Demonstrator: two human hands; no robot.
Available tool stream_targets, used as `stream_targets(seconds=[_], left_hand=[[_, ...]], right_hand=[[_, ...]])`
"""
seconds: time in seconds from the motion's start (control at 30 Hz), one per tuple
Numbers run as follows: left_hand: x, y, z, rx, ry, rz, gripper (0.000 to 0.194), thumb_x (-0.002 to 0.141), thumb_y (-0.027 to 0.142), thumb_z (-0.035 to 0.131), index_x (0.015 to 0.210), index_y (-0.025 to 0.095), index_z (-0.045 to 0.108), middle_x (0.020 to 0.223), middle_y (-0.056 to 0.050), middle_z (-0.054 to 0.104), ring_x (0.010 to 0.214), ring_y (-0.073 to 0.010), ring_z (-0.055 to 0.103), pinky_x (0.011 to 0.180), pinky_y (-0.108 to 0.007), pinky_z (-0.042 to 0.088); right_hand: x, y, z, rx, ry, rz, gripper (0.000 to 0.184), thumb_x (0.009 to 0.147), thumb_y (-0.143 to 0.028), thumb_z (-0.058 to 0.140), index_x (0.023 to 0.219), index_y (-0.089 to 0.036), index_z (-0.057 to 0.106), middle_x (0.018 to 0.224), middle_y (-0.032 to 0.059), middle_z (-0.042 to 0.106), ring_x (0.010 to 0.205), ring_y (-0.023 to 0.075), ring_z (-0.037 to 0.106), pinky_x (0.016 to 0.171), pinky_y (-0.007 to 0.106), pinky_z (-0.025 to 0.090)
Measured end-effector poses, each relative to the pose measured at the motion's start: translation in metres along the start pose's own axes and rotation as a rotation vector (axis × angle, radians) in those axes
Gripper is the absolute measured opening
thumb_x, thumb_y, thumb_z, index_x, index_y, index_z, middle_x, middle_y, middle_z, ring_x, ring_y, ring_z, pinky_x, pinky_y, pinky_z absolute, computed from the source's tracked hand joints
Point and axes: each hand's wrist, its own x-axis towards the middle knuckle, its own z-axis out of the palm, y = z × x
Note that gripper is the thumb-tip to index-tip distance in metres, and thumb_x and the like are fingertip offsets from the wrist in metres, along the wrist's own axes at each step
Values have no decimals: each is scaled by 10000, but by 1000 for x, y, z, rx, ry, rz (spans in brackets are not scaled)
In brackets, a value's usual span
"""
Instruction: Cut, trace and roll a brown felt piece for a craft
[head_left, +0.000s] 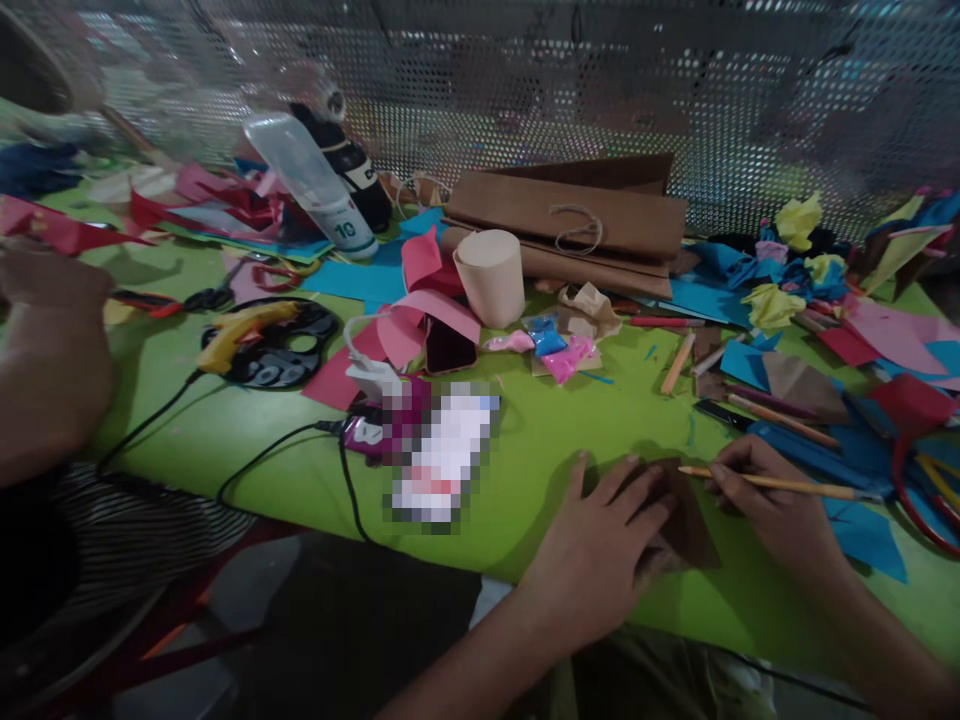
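Near the front edge of the table [555,430], the left hand [596,540] lies spread on paper [691,520]; the right hand [772,505] pinches a pencil [821,489] (tip by the paper).

Ylw glue gun [241,333] lies on blk palette [276,350], 1 beige cyl. [493,285] nr dark phone [448,350].

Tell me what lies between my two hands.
In the head view, brown paper lies between the left hand and the right hand, with one end of the pencil reaching in there too.

Brown paper [691,525] part. hidden under L hand [600,535], phone scrn [448,445] blurred
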Motion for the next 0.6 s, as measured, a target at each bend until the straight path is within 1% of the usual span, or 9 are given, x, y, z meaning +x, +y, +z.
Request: stream_targets(seconds=[0.13, 0.3, 0.47, 0.6], left_hand=[[0, 1, 0, -10, 11, -4, 488, 1091, 474, 334, 1522, 291, 472, 1647, -20, 440, 1575, -249, 279, 1275, -668, 186], [0, 1, -1, -18, 12, 1, 493, 1087, 465, 361, 1521, 265, 482, 1634, -52, 458, 1570, -260, 290, 1276, -657, 185], [1, 1, 0, -7, 5, -5, 504, 1092, 487, 325, 1532, 282, 458, 1646, -17, 443, 1580, -242, 265, 1275, -664, 186], [0, 1, 0, 12, 9, 0, 509, 1087, 497, 340, 1529, 279, 465, 1641, -28, 451, 1579, -243, 268, 1275, -658, 192]], right_hand=[[-1, -2, -1, -4, -11, 9, 236, 931, -449, 627, 796, -260, 585, 665, -17, 647, 571, 182, 610, 533, 314, 476], [-3, -8, -2, -10, -20, -19, 207, 935, -390, 611, 772, -266, 582, 639, -28, 616, 561, 167, 561, 531, 305, 432], [-4, -11, -2, 13, -22, -16, 196, 907, -371, 627, 748, -263, 588, 620, -23, 607, 552, 163, 533, 514, 298, 409], [-4, -14, -2, 25, -26, -3, 187, 890, -344, 630, 729, -257, 593, 609, -18, 593, 558, 163, 524, 507, 291, 394]])
